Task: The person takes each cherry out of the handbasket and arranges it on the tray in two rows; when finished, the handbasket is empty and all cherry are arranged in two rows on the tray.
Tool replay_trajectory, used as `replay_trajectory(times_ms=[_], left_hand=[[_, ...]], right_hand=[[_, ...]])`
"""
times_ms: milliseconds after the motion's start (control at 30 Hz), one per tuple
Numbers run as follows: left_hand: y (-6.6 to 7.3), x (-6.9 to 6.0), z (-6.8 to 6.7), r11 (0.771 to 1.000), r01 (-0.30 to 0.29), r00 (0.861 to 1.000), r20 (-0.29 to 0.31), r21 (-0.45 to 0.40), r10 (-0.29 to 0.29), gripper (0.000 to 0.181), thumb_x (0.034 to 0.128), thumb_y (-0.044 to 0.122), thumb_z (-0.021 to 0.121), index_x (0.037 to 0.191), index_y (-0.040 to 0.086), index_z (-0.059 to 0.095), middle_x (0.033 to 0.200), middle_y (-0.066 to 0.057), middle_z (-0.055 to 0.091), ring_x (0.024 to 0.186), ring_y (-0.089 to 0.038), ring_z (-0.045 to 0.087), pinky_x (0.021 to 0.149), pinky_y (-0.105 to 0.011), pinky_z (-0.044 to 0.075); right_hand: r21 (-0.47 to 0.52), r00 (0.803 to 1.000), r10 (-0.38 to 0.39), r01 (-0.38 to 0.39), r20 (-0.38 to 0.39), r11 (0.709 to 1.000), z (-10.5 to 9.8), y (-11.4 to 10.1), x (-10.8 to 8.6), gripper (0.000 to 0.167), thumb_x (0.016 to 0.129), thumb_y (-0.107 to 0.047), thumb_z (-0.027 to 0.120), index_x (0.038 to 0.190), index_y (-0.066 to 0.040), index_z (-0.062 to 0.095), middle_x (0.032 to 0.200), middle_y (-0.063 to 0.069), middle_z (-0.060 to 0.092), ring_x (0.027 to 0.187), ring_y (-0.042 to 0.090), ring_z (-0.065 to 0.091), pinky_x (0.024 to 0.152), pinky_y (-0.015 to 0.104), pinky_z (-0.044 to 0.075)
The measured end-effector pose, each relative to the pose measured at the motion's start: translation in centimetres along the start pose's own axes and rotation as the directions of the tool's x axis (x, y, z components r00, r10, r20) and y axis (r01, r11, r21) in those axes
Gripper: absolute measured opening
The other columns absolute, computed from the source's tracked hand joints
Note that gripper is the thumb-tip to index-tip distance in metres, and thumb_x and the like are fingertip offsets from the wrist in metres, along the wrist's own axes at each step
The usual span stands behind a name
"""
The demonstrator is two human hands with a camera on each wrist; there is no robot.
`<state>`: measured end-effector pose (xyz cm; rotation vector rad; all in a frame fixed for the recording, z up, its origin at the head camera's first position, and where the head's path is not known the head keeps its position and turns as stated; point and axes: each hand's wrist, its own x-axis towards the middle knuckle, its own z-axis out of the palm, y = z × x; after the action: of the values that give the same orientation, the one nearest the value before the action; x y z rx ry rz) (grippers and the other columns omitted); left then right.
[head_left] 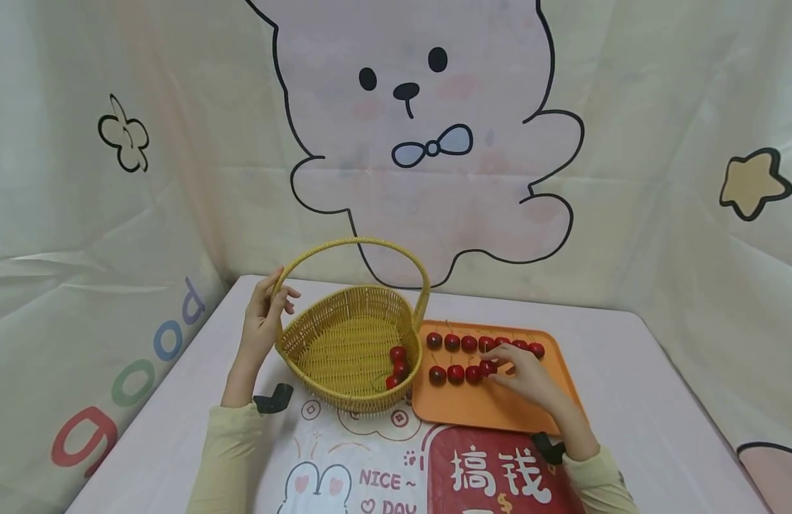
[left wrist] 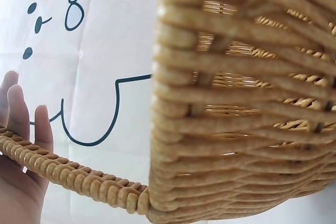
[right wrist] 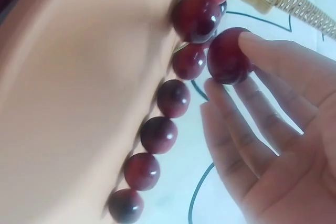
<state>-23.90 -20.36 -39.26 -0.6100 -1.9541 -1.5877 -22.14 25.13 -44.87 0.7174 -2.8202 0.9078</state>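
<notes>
My left hand (head_left: 266, 308) is at the left side of the handle (head_left: 352, 241) of a yellow woven basket (head_left: 332, 350). In the left wrist view the handle (left wrist: 79, 179) crosses in front of the palm, and the visible fingers (left wrist: 18, 114) are fairly straight; the thumb is not seen there. Several red cherries (head_left: 399, 370) lie inside the basket at its right. On the orange tray (head_left: 486, 410), my right hand (head_left: 524, 371) pinches a dark red cherry (right wrist: 229, 59) between thumb and fingertips, at the right end of the front row.
A back row of cherries (head_left: 469, 344) and a shorter front row (head_left: 456, 374) lie on the tray, right beside the basket. Below the tray is a red printed panel (head_left: 499, 471) on the white tabletop (head_left: 640, 400). A printed cloth (head_left: 409, 193) hangs behind.
</notes>
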Motion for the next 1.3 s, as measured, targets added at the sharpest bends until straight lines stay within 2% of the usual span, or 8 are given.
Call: replay_trajectory(times_ms=[67,100,367,500,733,1000,1167,1300], left_hand=[[0.4,0.0,0.1,1.0,0.002,1.0,-0.006,-0.007,-0.002,0.04,0.0963,-0.003,0.04,0.136,0.003,0.037,0.091,0.01,0.061,0.068,-0.018,0.051,0.067,-0.015,0.044],[0.4,-0.1,0.1,1.0,0.001,1.0,-0.009,-0.012,-0.001,0.041,0.0962,-0.003,0.04,0.136,0.003,0.038,0.091,0.016,0.06,0.068,-0.016,0.051,0.067,-0.015,0.044],[0.2,-0.1,0.1,1.0,-0.023,1.0,-0.011,-0.011,0.023,0.042,0.0955,-0.005,0.04,0.136,0.004,0.039,0.091,0.017,0.06,0.067,-0.014,0.051,0.067,-0.015,0.043],[0.2,-0.1,0.1,1.0,-0.013,1.0,-0.013,-0.011,0.013,0.041,0.0958,-0.004,0.04,0.136,0.003,0.038,0.091,0.016,0.06,0.067,-0.014,0.051,0.066,-0.015,0.044],[0.4,0.0,0.1,1.0,0.009,1.0,-0.012,-0.007,-0.009,0.041,0.0962,-0.003,0.04,0.136,0.003,0.038,0.091,0.017,0.06,0.067,-0.017,0.051,0.067,-0.015,0.044],[0.5,0.0,0.0,1.0,0.007,1.0,0.009,0.011,-0.007,0.04,0.0969,-0.002,0.04,0.137,0.002,0.036,0.092,0.018,0.059,0.069,-0.024,0.05,0.067,-0.014,0.043],[0.5,0.0,0.1,1.0,0.011,1.0,-0.001,-0.025,-0.012,0.04,0.0965,-0.003,0.039,0.136,0.003,0.038,0.091,0.015,0.06,0.068,-0.019,0.051,0.067,-0.016,0.043],[0.5,0.1,0.1,0.999,0.005,1.0,-0.011,-0.035,-0.005,0.041,0.096,-0.004,0.039,0.136,0.003,0.039,0.09,0.013,0.06,0.068,-0.014,0.052,0.066,-0.016,0.043]], right_hand=[[0.004,1.0,0.006,-0.006,0.015,1.0,0.0,0.3,-0.1,0.032,0.077,-0.003,0.073,0.108,-0.004,0.066,0.103,0.007,0.065,0.089,0.025,0.061,0.073,0.042,0.053],[0.003,1.0,0.009,-0.009,0.021,1.0,0.0,0.5,-0.1,0.032,0.077,-0.002,0.073,0.108,-0.004,0.066,0.104,0.008,0.064,0.089,0.025,0.061,0.073,0.042,0.053],[-0.007,0.998,0.033,-0.033,0.047,0.999,0.2,1.1,-0.2,0.032,0.076,-0.002,0.073,0.107,-0.003,0.066,0.104,0.01,0.065,0.088,0.026,0.062,0.076,0.043,0.052],[-0.014,0.998,0.027,-0.027,0.048,1.0,0.4,1.5,-0.1,0.031,0.075,-0.001,0.073,0.106,-0.003,0.066,0.103,0.01,0.065,0.087,0.026,0.062,0.075,0.044,0.051],[-0.021,0.998,0.028,-0.027,0.058,0.999,0.7,2.0,-0.1,0.031,0.075,-0.001,0.073,0.105,-0.004,0.066,0.102,0.01,0.065,0.086,0.025,0.062,0.074,0.042,0.051],[-0.008,0.996,0.043,-0.042,0.078,0.999,0.6,1.8,-0.2,0.034,0.075,-0.001,0.073,0.108,-0.005,0.065,0.106,0.011,0.062,0.088,0.025,0.062,0.076,0.042,0.051],[-0.006,0.997,0.048,-0.047,0.067,0.999,0.5,1.5,-0.4,0.034,0.075,-0.002,0.074,0.108,-0.005,0.065,0.108,0.013,0.06,0.088,0.027,0.062,0.072,0.041,0.052],[-0.008,0.997,0.059,-0.059,0.042,0.998,0.3,1.3,-0.4,0.034,0.076,-0.004,0.073,0.109,-0.005,0.065,0.109,0.013,0.06,0.093,0.031,0.06,0.076,0.045,0.051]])
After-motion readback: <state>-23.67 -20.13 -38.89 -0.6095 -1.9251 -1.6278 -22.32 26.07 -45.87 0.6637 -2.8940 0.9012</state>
